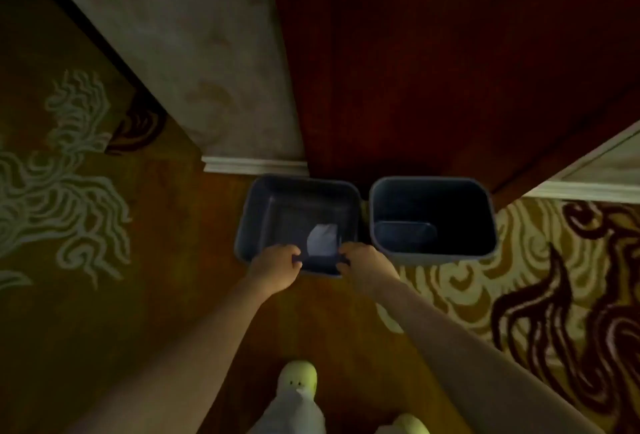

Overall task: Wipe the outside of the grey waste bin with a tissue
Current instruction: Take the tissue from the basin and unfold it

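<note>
Two grey waste bins stand side by side on the carpet against a wall. The left bin (256,211) holds a pale piece of tissue (322,239) lying inside near its front wall. My left hand (273,269) grips the near rim of this bin, fingers curled over the edge. My right hand (367,267) grips the same rim just to the right, with the tissue showing between the two hands. The right bin (485,222) stands untouched, dark inside.
A dark red wooden door or panel (433,69) rises behind the bins, with a beige wall (207,52) and white skirting (256,166) to the left. Patterned carpet (104,260) covers the floor. My feet in pale slippers (299,378) stand close below.
</note>
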The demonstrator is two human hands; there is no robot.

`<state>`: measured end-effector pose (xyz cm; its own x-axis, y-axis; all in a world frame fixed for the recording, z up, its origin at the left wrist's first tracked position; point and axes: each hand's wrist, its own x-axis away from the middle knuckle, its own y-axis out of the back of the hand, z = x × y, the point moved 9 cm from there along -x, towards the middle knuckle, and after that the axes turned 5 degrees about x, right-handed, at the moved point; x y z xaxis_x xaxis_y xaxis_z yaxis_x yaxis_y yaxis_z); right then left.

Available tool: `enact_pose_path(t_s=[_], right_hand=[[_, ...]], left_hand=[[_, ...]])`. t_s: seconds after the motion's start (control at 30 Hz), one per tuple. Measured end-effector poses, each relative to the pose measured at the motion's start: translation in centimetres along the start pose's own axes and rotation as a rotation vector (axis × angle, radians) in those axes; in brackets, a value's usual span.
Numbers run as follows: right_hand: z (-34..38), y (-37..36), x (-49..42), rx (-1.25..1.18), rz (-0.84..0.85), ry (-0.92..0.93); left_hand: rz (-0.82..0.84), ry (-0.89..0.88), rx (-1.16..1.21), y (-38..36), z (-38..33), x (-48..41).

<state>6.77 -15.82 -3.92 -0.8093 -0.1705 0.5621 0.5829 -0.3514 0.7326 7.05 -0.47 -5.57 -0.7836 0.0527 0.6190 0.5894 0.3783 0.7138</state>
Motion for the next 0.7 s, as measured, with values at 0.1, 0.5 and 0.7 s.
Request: enact_pose_path(t_s=[0.1,0.5,0.7], right_hand=[[-1.0,-6.0,-5.6,0.006,0.019,-0.041],[-7.1,-18.8,-28.0,0.189,-0.042,-0.024],[-9.4,-21.1,-36.0,0.289,-0.163,0.015]], left_hand=[[-0.025,0.023,0.011,-4.0,3.2,-5.4],[-0.139,0.037,0.242,-15.4,11.1,-27.6],[-0.298,0.012,0.276,-17.6,11.8,-35.9]])
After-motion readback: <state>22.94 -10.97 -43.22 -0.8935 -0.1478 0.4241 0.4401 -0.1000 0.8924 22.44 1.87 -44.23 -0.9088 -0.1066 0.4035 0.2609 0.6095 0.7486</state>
